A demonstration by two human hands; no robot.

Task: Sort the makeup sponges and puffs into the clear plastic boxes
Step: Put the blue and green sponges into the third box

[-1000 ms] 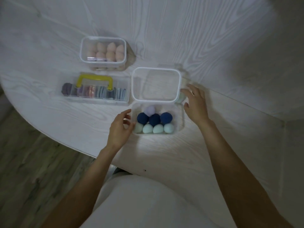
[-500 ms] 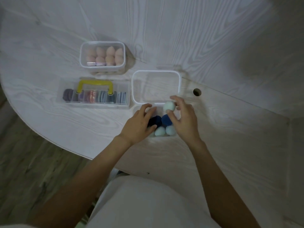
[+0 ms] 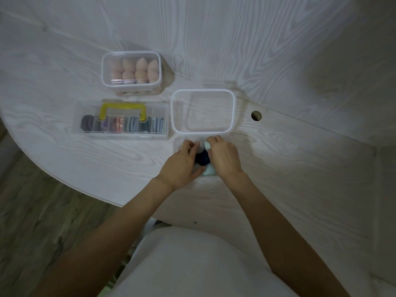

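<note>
We see both hands working over a small clear plastic box (image 3: 179, 144) that sits on a pale table (image 3: 278, 61) with a whitewashed wood-grain surface and a curved near edge. The left hand (image 3: 182, 166) lies palm-down across the left part of the box, its fingers bent and pressing onto the sponges inside; we cannot tell whether it grips any one of them. The right hand (image 3: 225, 160) covers the right part, its thumb and forefinger pinched on a pale mint sponge (image 3: 207, 145) at the far edge of the box. Between the two hands a rounded, matte navy sponge (image 3: 202, 158) shows, and another mint sponge (image 3: 209, 171) with a soft egg-like shape peeks out at the near side. Just beyond the box, touching its far edge, lies its lid (image 3: 202, 111), a glossy transparent rectangle with rounded corners and a thick whitish rim. To the left sits a long, flat clear case (image 3: 122, 120) with a yellow handle, packed with thin puffs standing on edge in purple, pink and grey-blue tones. Farther back stands a closed clear box (image 3: 131, 69) of teardrop-shaped peach sponges, smooth and rounded, standing in two rows. A small round hole (image 3: 256, 115) pierces the tabletop to the right of the lid. Grey wood-plank flooring (image 3: 42, 211) shows at lower left.
</note>
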